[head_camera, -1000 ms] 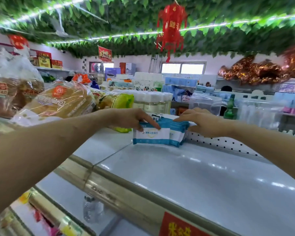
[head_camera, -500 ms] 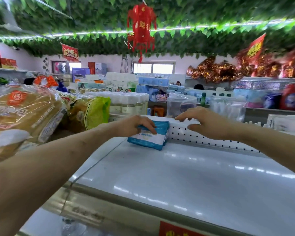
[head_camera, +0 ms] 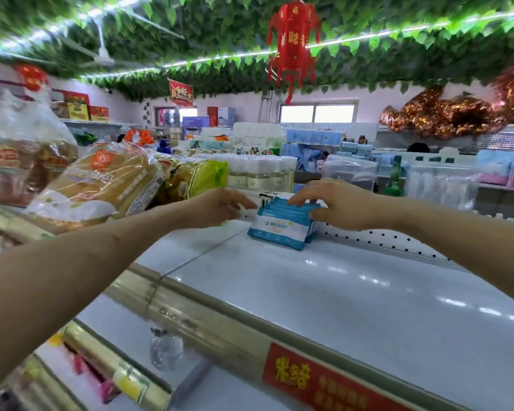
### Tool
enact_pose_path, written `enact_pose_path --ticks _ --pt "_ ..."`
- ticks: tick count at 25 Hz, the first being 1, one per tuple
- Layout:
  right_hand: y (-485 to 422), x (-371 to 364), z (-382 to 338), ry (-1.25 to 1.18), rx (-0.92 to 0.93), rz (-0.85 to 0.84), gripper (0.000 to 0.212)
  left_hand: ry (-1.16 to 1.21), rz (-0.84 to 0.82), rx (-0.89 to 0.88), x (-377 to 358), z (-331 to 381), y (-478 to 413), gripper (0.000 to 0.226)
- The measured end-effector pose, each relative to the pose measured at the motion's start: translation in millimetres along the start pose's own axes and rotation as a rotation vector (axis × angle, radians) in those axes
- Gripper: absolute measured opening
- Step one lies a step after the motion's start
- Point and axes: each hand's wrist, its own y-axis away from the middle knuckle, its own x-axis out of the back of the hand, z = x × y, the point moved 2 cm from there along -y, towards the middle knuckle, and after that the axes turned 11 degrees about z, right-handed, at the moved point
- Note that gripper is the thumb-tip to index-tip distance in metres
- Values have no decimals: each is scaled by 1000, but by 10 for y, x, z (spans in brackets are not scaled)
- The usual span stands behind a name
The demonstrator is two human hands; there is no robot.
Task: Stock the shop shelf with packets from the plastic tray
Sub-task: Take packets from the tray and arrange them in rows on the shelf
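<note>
A row of blue-and-white packets point(head_camera: 279, 229) stands on edge at the back of the white shelf point(head_camera: 339, 295), against the perforated back panel point(head_camera: 383, 240). My left hand point(head_camera: 220, 207) reaches in from the left, its straight fingers touching the row's left end. My right hand point(head_camera: 341, 207) lies over the right end of the row, fingers across the packets' tops and thumb on the front right corner, pinching them. The plastic tray is not in view.
Bagged bread loaves point(head_camera: 101, 185) and a yellow-green bag point(head_camera: 198, 179) crowd the shelf section to the left. White-capped bottles point(head_camera: 258, 173) stand behind the panel. A red label point(head_camera: 324, 384) sits on the shelf's front rail.
My right hand has come off the top of the back panel and onto the packets. My left hand has let go of the row and now only touches its left end.
</note>
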Motion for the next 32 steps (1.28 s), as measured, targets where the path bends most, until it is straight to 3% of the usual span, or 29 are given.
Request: enact_pose_path --ticks 5,11,16,22,28,32 --pt "-253 -127 -476 -135 258 -14 39 -203 7 185 760 208 928 33" --pt "-421 -381 -1953 -297 667 -63 36 -356 -27 563 1371 582 2527 38" --pt "-68 -625 -3110 -279 911 -315 47 -400 -116 805 1257 797 3889 43" --pt "519 -1444 -3945 -231 966 -557 41 -289 -215 993 530 707 5370 44" --pt "1350 -2740 -4183 -283 810 -821 38 -222 -360 1058 -562 632 6473 32" --pt "1698 -3306 -4194 -239 790 -826 38 -182 -399 1030 -922 642 6795 29"
